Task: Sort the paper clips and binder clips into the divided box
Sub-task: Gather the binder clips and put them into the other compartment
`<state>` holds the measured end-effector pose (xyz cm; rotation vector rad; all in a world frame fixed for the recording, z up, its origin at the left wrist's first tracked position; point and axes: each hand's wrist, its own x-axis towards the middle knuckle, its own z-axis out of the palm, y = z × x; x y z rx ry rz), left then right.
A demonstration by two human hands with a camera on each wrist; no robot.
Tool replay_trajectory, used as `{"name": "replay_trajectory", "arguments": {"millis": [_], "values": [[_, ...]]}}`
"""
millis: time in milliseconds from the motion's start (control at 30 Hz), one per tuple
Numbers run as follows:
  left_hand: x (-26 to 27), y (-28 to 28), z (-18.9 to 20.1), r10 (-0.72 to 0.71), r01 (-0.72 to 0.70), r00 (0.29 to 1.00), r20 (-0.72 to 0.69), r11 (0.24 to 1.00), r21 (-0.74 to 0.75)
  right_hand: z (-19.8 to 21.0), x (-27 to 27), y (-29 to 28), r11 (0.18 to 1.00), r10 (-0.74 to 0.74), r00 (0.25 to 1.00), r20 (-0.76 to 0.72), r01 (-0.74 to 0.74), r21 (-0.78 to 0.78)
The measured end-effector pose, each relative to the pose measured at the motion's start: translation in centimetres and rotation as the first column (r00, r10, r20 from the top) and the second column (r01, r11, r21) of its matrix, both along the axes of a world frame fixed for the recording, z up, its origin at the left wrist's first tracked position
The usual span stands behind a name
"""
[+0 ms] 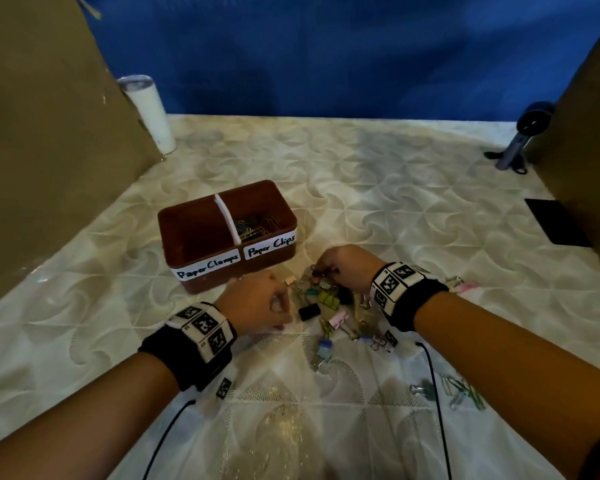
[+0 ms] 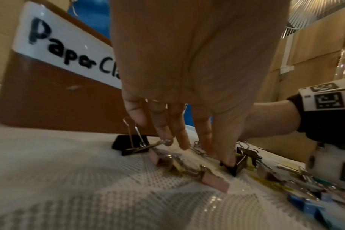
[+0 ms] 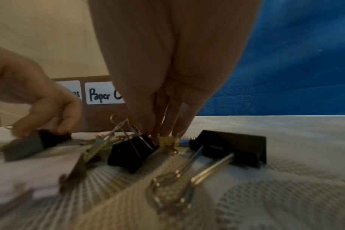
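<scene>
The box (image 1: 201, 271) stands toward the left of the bench (image 1: 395, 188), just behind the pile of binder clips (image 1: 329, 299) near the front edge, probably so each pick is a short carry; its right compartment, labelled Paper Clips, holds paper clips (image 1: 253, 225), while the left, labelled Paper Clamps, looks empty. The left hand (image 1: 257, 303) reaches down with fingers narrowly spread, its thumb and a fingertip on a black clip (image 2: 233, 166). The right hand (image 1: 343, 268) has its fingertips drawn together on a small yellow clip (image 3: 166, 141) at the pile's far side.
</scene>
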<state>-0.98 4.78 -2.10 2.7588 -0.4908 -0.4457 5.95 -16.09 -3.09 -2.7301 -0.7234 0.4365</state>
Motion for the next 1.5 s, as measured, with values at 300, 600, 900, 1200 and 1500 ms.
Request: {"name": "replay_trajectory", "arguments": {"millis": [300, 600, 900, 1200, 1500], "values": [[0.5, -4.0, -2.3, -0.125, 0.126, 0.992, 0.023, 0.992, -0.026, 0.5, -0.3, -0.4, 0.970, -0.197, 0.980, 0.035, 0.190, 0.152], [-0.1, -3.7, -1.2, -0.181, 0.182, 0.982, 0.048, 0.983, -0.014, 2.1, -1.8, -5.0, 0.908, -0.350, 0.935, 0.053, 0.325, 0.265], [-0.6, -5.9, -1.0, -0.240, 0.237, 0.970, 0.022, 0.966, 0.102, 3.5, -7.4, -10.7, 0.927, -0.302, 0.951, -0.064, 0.309, 0.211], [-0.4, -6.5, -0.4, -0.178, 0.179, 0.984, -0.021, 0.972, 0.154, 3.8, -13.9, -15.6, 0.985, -0.167, 0.959, -0.227, 0.172, 0.003], [-2.9, -11.0, 1.7, -0.115, 0.142, 0.984, 0.138, 0.970, -0.199, 0.9, -17.2, -16.9, 0.993, -0.116, 0.976, -0.187, 0.119, 0.008]]}}
